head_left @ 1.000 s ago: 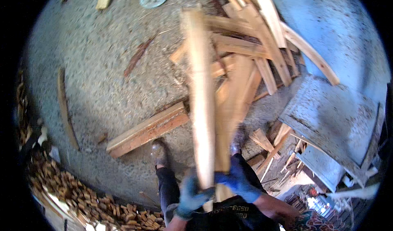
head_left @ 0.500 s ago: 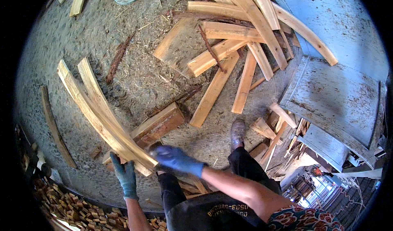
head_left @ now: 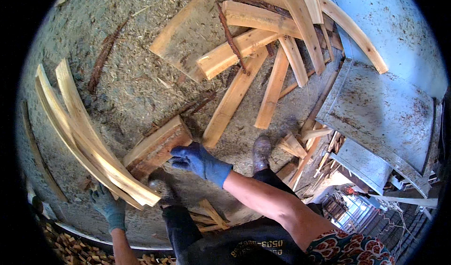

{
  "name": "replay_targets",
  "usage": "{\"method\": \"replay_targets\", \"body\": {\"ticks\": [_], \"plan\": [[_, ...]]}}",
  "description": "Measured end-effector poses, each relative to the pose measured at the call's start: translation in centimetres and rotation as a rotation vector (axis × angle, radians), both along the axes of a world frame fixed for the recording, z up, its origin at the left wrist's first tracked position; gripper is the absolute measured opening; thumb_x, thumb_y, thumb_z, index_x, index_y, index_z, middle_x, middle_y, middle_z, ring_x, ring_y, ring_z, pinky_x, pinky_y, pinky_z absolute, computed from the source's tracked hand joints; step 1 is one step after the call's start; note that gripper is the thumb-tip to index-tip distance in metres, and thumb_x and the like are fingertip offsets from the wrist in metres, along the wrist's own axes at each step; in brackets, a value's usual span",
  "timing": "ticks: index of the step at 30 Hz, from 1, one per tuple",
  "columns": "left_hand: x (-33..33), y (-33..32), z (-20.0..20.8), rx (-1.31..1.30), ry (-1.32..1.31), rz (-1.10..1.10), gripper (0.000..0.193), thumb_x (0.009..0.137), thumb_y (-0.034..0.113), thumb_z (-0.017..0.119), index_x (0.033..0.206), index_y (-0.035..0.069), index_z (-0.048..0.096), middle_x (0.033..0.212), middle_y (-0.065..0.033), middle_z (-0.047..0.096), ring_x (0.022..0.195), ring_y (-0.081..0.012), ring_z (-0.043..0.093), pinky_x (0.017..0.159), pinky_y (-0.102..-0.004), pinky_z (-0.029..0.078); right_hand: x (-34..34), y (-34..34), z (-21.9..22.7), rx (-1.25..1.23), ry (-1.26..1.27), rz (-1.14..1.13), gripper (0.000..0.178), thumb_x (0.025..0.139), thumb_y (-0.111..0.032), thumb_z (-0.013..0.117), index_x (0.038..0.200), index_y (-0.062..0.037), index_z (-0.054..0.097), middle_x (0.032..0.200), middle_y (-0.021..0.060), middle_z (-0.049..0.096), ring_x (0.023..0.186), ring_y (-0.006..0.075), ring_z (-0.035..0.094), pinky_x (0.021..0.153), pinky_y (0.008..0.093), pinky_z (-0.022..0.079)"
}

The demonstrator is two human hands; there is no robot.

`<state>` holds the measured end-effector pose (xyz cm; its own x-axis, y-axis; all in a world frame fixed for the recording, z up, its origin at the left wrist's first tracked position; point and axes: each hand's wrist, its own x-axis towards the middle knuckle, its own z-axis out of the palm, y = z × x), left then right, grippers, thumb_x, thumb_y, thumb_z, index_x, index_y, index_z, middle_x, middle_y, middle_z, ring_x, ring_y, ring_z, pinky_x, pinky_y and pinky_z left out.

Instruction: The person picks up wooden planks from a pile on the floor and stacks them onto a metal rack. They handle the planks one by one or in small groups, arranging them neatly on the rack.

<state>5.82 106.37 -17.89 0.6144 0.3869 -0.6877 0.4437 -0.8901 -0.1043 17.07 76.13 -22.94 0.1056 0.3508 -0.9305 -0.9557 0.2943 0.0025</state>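
Note:
My left hand point(head_left: 109, 208), in a grey-green work glove, is low on the left with its fingers apart. It is at the near ends of several long, pale, curved wooden slats point(head_left: 96, 157); whether it touches them is hard to see. My right hand point(head_left: 199, 162), in a blue glove, is over the floor just right of those slat ends. Its fingers are slightly bent and apart, with nothing visible in them. Just beyond it lies a thick wooden block point(head_left: 162, 145) with a rough reddish-brown side, partly behind the slats.
A heap of loose boards point(head_left: 263, 18) lies ahead on the gritty, shaving-strewn floor point(head_left: 136, 53). To the right stands a worn blue-grey metal machine point(head_left: 380, 110). Wood offcuts point(head_left: 291, 145) lie near my boot point(head_left: 261, 150). Many small blocks point(head_left: 80, 246) are piled at lower left.
The view has shifted. My right hand has moved from the slat ends toward the block's near end. The slats now look more fanned out, and my left hand is still beside their near ends.

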Motion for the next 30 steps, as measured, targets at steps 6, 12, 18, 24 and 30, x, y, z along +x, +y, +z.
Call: {"method": "replay_targets", "body": {"ticks": [6, 12, 18, 24, 30], "plan": [[1.2, -3.2, -1.2, -0.065, -0.161, -0.205, 0.074, 0.06, 0.031, 0.074, 0.122, 0.0, 0.044, 0.122, -0.0284, 0.043, 0.121, -0.0413, 0.035, 0.105, -0.0518, 0.024, 6.2, -1.1, 1.8, -0.096, -0.288, 0.086, 0.024, 0.085, -0.023, 0.063, 0.105, -0.0123, 0.056, 0.094, 0.0003, 0.059, 0.086, 0.0115, 0.057, 0.075, 0.0301, 0.049], [1.9, -5.6, 2.2, -0.253, -0.364, 0.151, 0.064, 0.071, 0.022, 0.067, 0.126, -0.002, 0.043, 0.125, -0.0241, 0.045, 0.12, -0.0373, 0.039, 0.102, -0.0483, 0.03, 8.3, -10.5, 3.0, -0.562, -1.018, 0.401, 0.042, 0.081, 0.006, 0.06, 0.121, -0.0043, 0.052, 0.115, 0.0039, 0.057, 0.1, 0.0125, 0.056, 0.086, 0.0234, 0.046], [5.5, -16.0, 11.4, -0.775, -0.431, 0.306, 0.061, 0.075, 0.026, 0.067, 0.126, 0.0, 0.046, 0.123, -0.0206, 0.051, 0.111, -0.0368, 0.049, 0.095, -0.0471, 0.037, 8.2, -24.9, 2.1, -0.958, -0.853, -0.105, 0.035, 0.084, -0.009, 0.063, 0.116, 0.0, 0.052, 0.106, 0.0067, 0.06, 0.094, 0.0143, 0.056, 0.085, 0.0276, 0.047], [13.9, -28.2, -1.8, -0.623, -0.485, -0.143, 0.086, 0.067, 0.034, 0.07, 0.138, 0.007, 0.03, 0.139, -0.0191, 0.03, 0.124, -0.0382, 0.031, 0.102, -0.0541, 0.024, 8.5, -21.9, -1.5, -1.201, -0.843, 0.54, 0.059, 0.068, -0.03, 0.079, 0.11, 0.0002, 0.052, 0.099, 0.0132, 0.062, 0.089, 0.0236, 0.06, 0.076, 0.0357, 0.048], [13.2, -29.9, -6.7, -0.431, -0.357, -0.082, 0.092, 0.062, 0.022, 0.072, 0.141, 0.015, 0.025, 0.136, -0.0142, 0.035, 0.121, -0.0359, 0.035, 0.092, -0.0559, 0.034, 8.7, -22.8, 0.1, -0.923, -0.714, 0.528, 0.059, 0.067, -0.029, 0.079, 0.109, 0.0011, 0.053, 0.097, 0.0124, 0.062, 0.086, 0.0239, 0.06, 0.075, 0.0352, 0.048]]}}
